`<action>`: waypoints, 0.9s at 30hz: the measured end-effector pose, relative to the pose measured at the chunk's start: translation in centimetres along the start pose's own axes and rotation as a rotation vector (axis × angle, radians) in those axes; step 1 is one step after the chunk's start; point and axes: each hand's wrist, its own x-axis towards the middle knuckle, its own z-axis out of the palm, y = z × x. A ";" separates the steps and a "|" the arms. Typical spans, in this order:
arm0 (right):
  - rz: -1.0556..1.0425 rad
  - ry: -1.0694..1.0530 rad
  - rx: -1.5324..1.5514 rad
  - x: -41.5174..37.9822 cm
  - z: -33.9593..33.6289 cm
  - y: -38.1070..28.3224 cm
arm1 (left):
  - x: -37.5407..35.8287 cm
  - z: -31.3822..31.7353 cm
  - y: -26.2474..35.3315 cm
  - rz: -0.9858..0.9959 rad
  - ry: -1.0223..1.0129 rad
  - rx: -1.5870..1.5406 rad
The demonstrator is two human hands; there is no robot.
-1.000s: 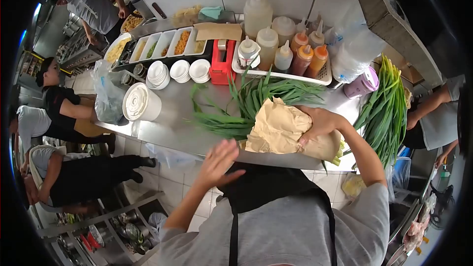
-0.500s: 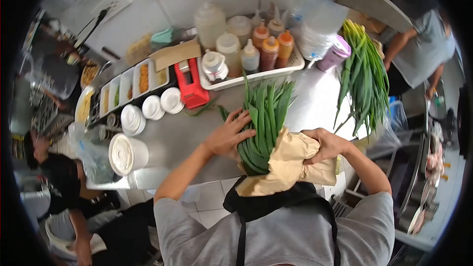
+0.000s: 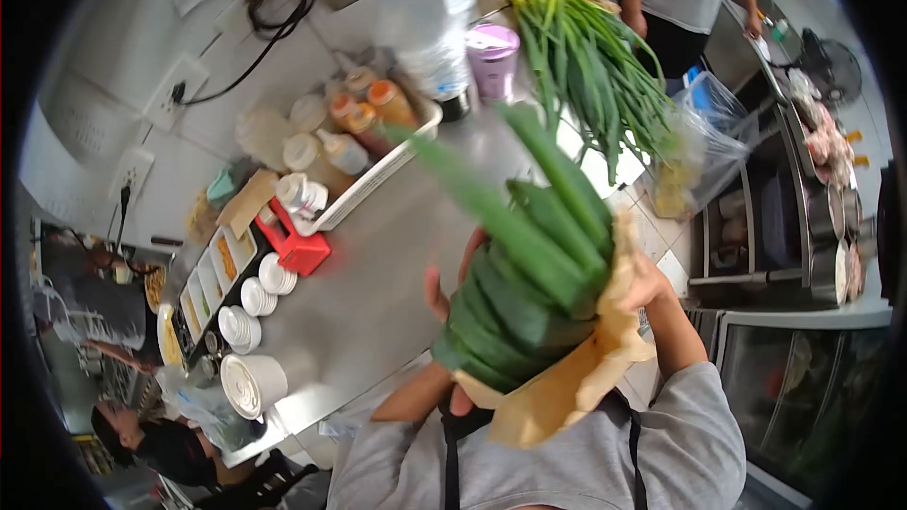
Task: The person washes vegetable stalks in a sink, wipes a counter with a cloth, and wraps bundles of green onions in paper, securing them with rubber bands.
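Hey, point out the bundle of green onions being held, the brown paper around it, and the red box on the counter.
Bundle of green onions (image 3: pixel 529 274): head view, middle of the leaves.
Brown paper (image 3: pixel 557 397): head view, lower fold of the wrap.
Red box (image 3: pixel 300 247): head view, its top face.

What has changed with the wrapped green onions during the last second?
The bundle of green onions in brown paper came up off the steel counter toward the camera. The left hand, free before, now holds it; the right hand kept its hold. The second onion pile and sauce bottles stayed.
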 end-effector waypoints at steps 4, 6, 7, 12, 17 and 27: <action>0.067 0.109 0.023 -4.1 -1.8 -0.2 | 0.7 0.1 -5.1 -0.129 -0.506 -0.458; 0.066 0.138 0.138 -6.3 -3.1 0.7 | 2.8 -1.9 -7.7 -0.069 -0.521 -0.197; 0.052 0.160 0.124 -7.3 -3.4 1.1 | 3.5 -3.5 -9.1 0.023 -0.480 0.057; 0.106 0.623 0.057 -10.6 -5.5 4.8 | 5.7 -3.4 -17.0 0.186 0.269 0.719; -0.248 1.052 -0.591 -11.6 -6.4 5.0 | 7.1 2.6 -20.2 -0.143 0.069 0.225; -0.342 0.780 0.341 -14.9 -11.7 7.7 | 9.7 0.3 -24.6 -0.423 -0.009 0.384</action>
